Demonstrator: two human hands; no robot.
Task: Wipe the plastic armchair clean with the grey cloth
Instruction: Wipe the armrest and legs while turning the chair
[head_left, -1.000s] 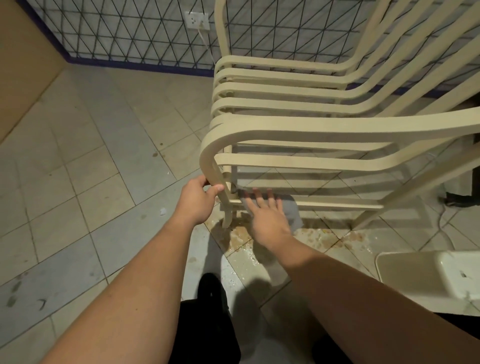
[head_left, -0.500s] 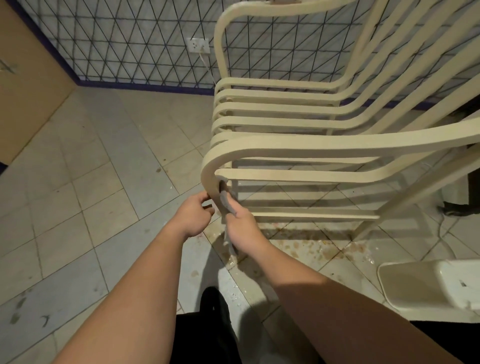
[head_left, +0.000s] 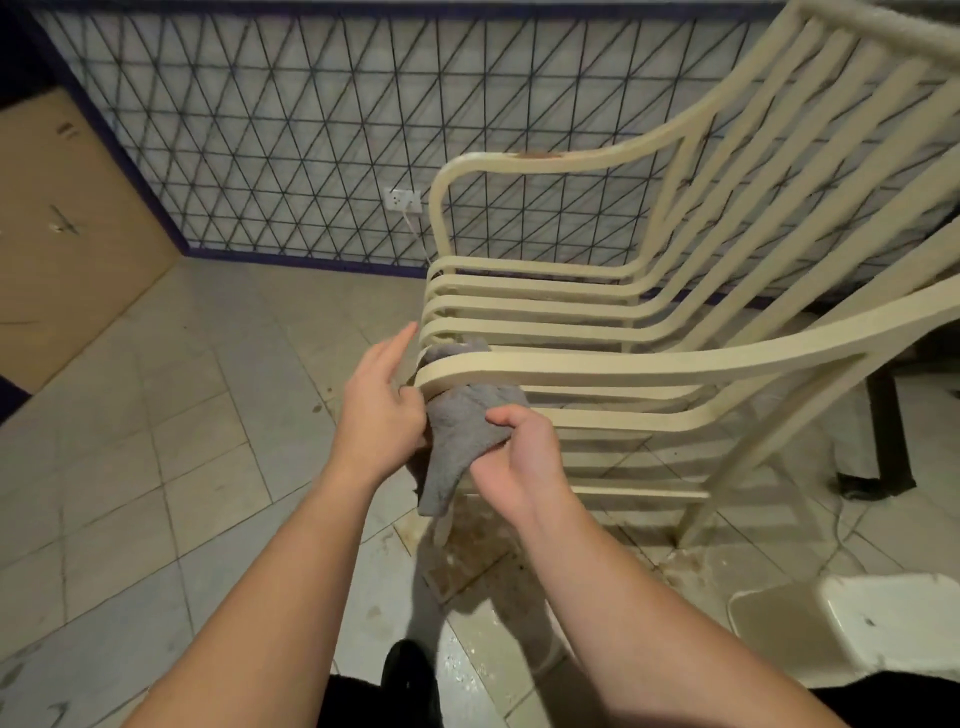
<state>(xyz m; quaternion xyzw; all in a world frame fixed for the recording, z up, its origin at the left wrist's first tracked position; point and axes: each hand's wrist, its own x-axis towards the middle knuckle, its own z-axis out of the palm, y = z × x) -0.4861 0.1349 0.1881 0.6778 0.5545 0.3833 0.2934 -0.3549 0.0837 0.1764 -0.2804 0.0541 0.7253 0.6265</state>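
Now, step: wiping the near armrest's front bend.
Armchair: plastic armchair (head_left: 649, 364) stands right of centre, its near armrest crossing the frame.
Cloth: grey cloth (head_left: 457, 441) looped under that armrest, tail hanging down.
Right hand: right hand (head_left: 519, 457) pinches the cloth's near edge.
Left hand: left hand (head_left: 379, 410), fingers straight, rests against the cloth's left side.
Advice: probably keep the cloth taut and draw it along the bend.

Both forearms extended forward. Left hand (head_left: 382, 410) fingers straight, pressing the cloth (head_left: 457, 441); right hand (head_left: 519, 457) curled, pinching it.
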